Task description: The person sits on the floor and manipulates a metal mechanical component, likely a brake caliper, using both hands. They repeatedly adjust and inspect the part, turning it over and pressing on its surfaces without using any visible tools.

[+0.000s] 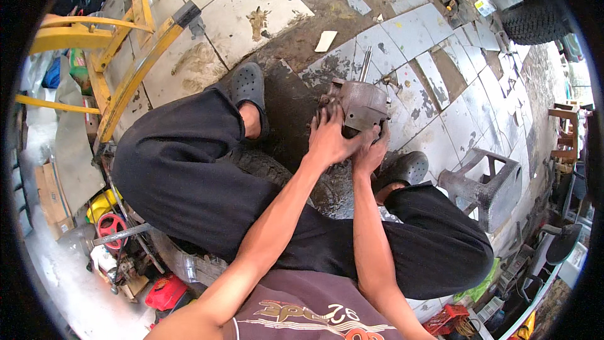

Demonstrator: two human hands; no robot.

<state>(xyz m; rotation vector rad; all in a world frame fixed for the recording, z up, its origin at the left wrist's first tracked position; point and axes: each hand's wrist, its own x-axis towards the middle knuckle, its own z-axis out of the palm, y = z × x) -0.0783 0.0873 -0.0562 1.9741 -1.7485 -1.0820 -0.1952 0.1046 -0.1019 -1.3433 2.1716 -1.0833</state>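
A heavy, greasy brown-grey metal housing [363,102] is between my feet, with a bright steel shaft [366,63] sticking up from its far side. My left hand [329,136] is on its left near side, fingers curled against the metal. At its near right edge, my right hand [370,148] grips the lower rim. Both thumbs come close together at the near face, and the housing's underside is hidden. Small brass-coloured fittings [391,80] lie on the tiles just right of it.
Broken tiles [402,31] and bare dirt cover the floor ahead. A yellow metal frame [129,82] stands at left. To the right is a grey cast housing [487,182], with a tyre [535,22] farther off. A red handwheel [112,230] and red container [167,293] sit lower left.
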